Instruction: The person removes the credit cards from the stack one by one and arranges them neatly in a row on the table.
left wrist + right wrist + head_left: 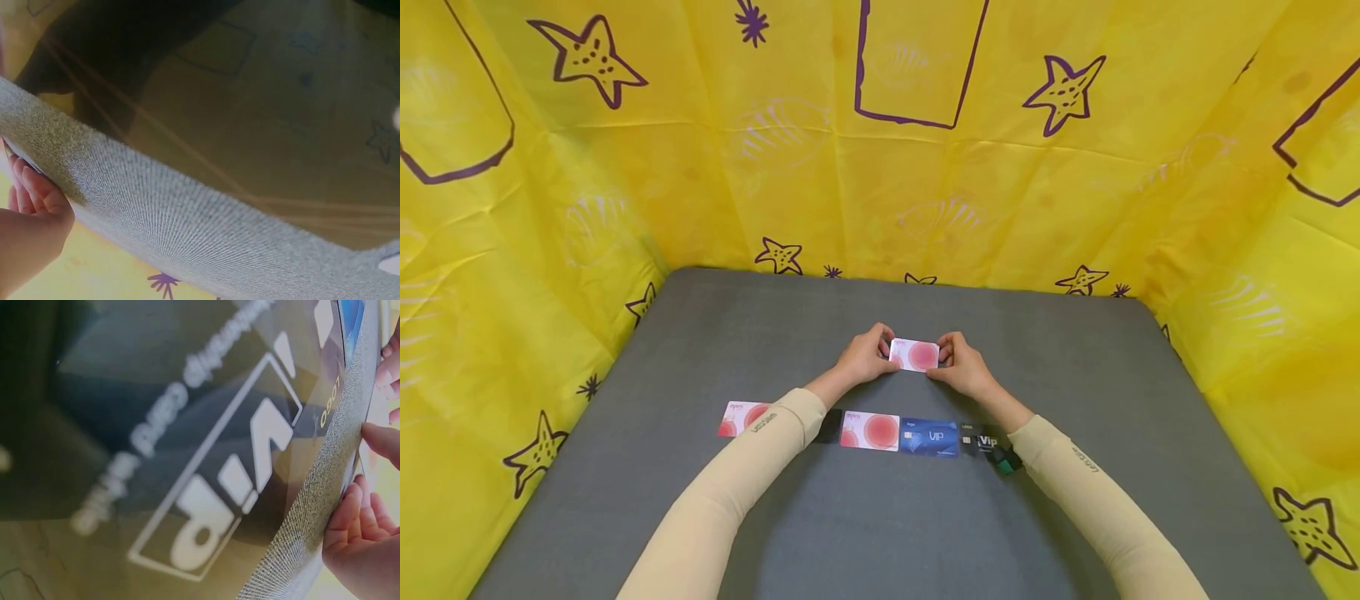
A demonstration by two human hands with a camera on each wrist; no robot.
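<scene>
In the head view both hands hold a white card with pink and red circles above the grey table, its printed face toward me. My left hand pinches its left edge and my right hand pinches its right edge, thumbs low. Nearer me a row of cards lies on the table. A matching pink card is at the left end, partly under the left sleeve. Then come a mostly hidden black card, another pink card, a blue VIP card and a black VIP card.
The grey table extends around the cards. Yellow cloth with purple starfish drawings hangs behind it and on both sides. A small dark thing with a green patch shows beside the right cuff, at the black VIP card.
</scene>
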